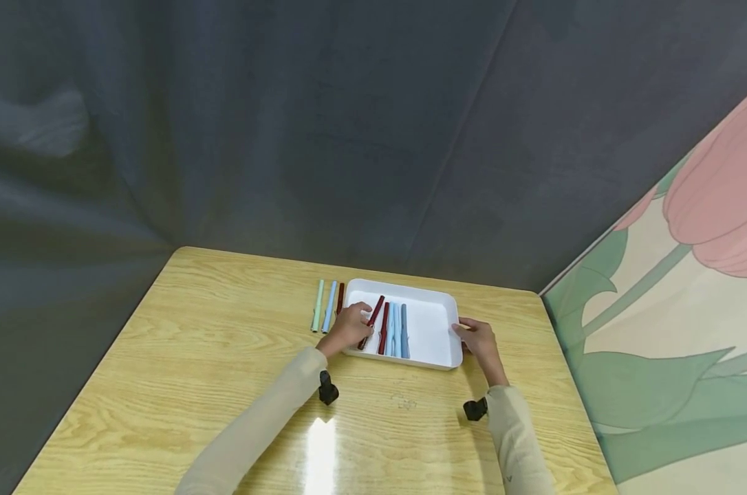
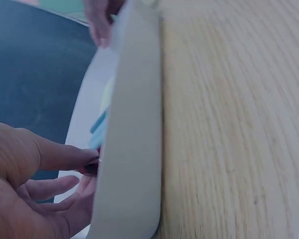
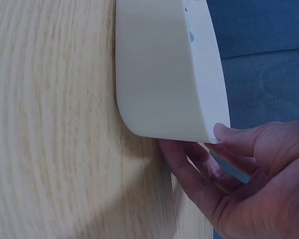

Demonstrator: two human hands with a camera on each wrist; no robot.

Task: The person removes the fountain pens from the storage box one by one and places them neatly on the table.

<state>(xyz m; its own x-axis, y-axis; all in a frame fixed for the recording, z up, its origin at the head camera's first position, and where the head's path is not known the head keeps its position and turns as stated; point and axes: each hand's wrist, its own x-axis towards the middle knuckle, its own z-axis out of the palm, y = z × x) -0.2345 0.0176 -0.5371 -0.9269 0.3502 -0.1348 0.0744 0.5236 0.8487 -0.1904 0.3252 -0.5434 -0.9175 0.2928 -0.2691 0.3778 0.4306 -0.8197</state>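
Note:
A shallow white tray (image 1: pixel 432 330) lies on the table. Inside its left part, my left hand (image 1: pixel 350 326) pinches a slim dark red pen-like stick (image 1: pixel 378 306), which slants. Just right of that stick lie another dark red one (image 1: pixel 383 330), light blue ones (image 1: pixel 397 330) and a grey-blue one (image 1: pixel 404 330), side by side. In the left wrist view, thumb and fingers meet on the dark end of the held stick (image 2: pixel 92 167), partly behind the tray wall (image 2: pixel 132 124). My right hand (image 1: pixel 480 342) grips the tray's right end, thumb on the rim, other fingers against the outside.
Left of the tray, on the wooden table (image 1: pixel 225 330), lie a pale green stick (image 1: pixel 318 306), a light blue stick (image 1: pixel 329 307) and a dark red stick (image 1: pixel 340 295), the last partly hidden by the left hand. A dark curtain (image 1: pixel 349 137) hangs behind the table.

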